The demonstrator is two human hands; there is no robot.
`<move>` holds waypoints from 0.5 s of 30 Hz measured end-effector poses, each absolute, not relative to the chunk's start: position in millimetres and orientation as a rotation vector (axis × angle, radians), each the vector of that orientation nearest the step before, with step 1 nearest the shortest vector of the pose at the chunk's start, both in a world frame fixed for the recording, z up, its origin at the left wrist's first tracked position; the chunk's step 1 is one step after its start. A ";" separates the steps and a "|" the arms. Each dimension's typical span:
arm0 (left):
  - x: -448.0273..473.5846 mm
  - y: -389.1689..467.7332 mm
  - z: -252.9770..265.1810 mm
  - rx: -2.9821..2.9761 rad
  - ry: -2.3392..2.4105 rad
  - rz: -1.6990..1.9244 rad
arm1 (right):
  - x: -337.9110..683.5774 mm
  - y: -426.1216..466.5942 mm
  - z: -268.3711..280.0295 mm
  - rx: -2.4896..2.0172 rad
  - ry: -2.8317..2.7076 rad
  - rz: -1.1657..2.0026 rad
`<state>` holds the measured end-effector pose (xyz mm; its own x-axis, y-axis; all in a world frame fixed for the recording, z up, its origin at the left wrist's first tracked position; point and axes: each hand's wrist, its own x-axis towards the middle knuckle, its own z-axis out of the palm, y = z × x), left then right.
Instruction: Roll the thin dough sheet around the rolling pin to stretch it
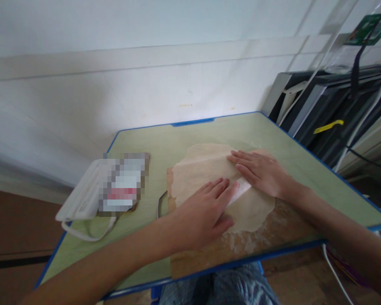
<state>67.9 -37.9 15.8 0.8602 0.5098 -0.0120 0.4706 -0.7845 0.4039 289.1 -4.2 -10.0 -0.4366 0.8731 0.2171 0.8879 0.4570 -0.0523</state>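
Pale dough (197, 182) lies as a broad, thin sheet on a wooden board (190, 262), overhanging the board's left edge in part; the board rests on a green surface (146, 142) with blue edging. Loose flour (241, 243) shows along the near side.

Hands: left hand (206, 207) and right hand (260, 169) are apart, palms down over the sheet, fingers extended rather than wrapped round anything. Between them a whitish bar (240, 190) runs aslant, probably a rolling pin; its ends are hidden, so grip on it cannot be confirmed.

Step in hand (judgement): rolling out the sheet, which already looks wide and uneven at the rim. Next move would call for level pressure from both palms along the bar, with care not to crease or tear the thin dough.

Left side: white case (79, 199), well apart from the dough.
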 end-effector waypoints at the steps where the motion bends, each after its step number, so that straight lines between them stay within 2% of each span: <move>1: 67.6 -38.7 15.7 2.647 0.723 0.143 | 289.9 -5.2 -10.4 -1.528 -2.493 -0.096; 15: 70.2 -53.6 15.4 2.718 0.656 0.143 | 306.9 -44.3 -14.8 -1.441 -2.438 -0.084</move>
